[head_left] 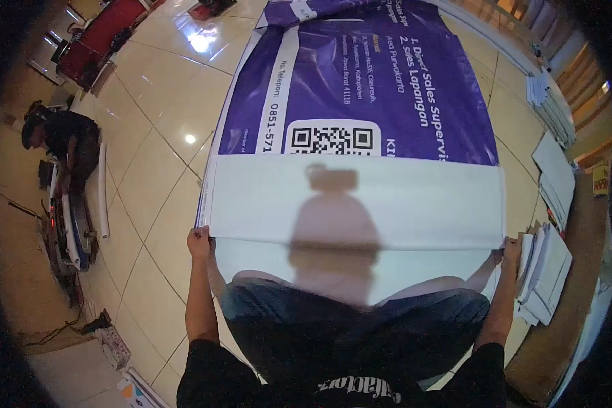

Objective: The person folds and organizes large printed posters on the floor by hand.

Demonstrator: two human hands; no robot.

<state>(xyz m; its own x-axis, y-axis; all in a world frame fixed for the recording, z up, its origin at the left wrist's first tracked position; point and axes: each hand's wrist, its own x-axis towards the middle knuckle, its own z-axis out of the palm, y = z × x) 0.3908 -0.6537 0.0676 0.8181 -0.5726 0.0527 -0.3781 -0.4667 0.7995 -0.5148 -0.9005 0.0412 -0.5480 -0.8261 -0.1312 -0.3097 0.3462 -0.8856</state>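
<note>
A large purple vinyl banner [442, 102] with white lettering and a QR code lies on the floor in front of my knees. Its near part is folded over, so a white back panel [251, 197] faces up, with the shadow of my head on it. At the left end of the fold, my left hand [199, 243] is closed on the banner's edge. My right hand [512, 248] pinches the opposite end of the same edge. Between the hands the fold runs nearly straight across. More white sheet shows below it, over my lap.
Glossy tiles [149, 149] make up the floor. Stacks of white sheets [545, 272] lean along the right side, close to my right hand. At the left, another person [71, 136] in dark clothing bends over equipment with rolls, beside a long white roll [103, 190].
</note>
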